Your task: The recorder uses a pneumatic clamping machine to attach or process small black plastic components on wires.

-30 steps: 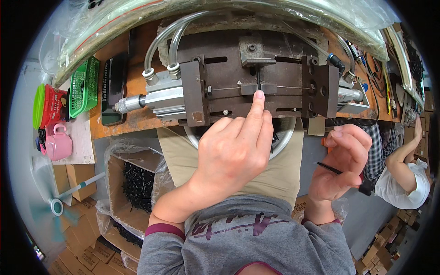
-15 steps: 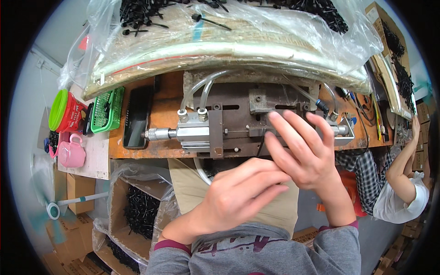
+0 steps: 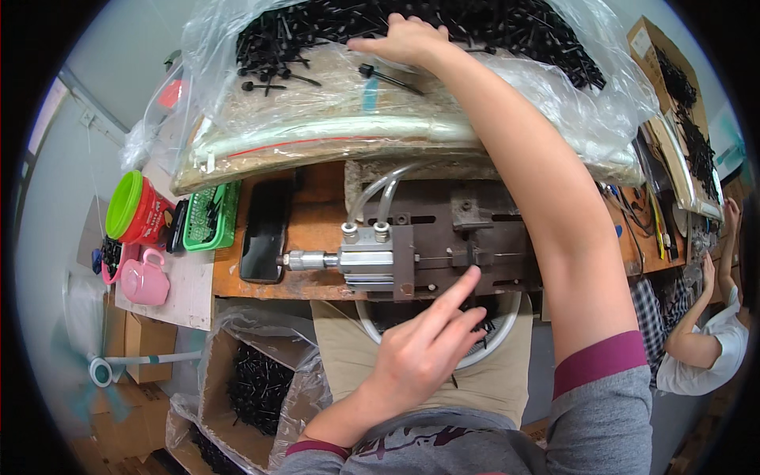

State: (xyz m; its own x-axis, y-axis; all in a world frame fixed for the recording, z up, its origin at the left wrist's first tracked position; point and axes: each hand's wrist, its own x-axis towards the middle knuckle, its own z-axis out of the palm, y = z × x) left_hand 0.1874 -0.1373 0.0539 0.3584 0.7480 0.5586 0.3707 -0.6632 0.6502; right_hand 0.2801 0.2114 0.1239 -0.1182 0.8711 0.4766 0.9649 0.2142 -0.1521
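Note:
My left hand [image 3: 423,352] is over the near edge of the bench, index finger stretched out and the other fingers loosely bent. Its fingertip is at a small black piece [image 3: 473,255] seated in the middle of the metal clamping fixture [image 3: 404,265]; whether it presses on the piece I cannot tell. A thin metal rod [image 3: 434,258] runs from the fixture's cylinder to that piece. My right hand [image 3: 408,41] reaches far forward with fingers spread, at the near edge of a heap of black plastic pieces [image 3: 507,39] with thick heads and thin stems. Nothing shows in its grasp.
Clear plastic sheeting [image 3: 317,134] covers the ledge behind the fixture. To the left are a black phone [image 3: 265,226], a green basket [image 3: 214,218], a red tub [image 3: 142,210] and a pink mug [image 3: 145,279]. A lined carton [image 3: 257,380] stands below. Another person [image 3: 704,340] works at right.
My hands, close together before the fixture earlier, are now apart. The right one has gone forward to the heap; the left has its index finger at the fixture. The view has shifted.

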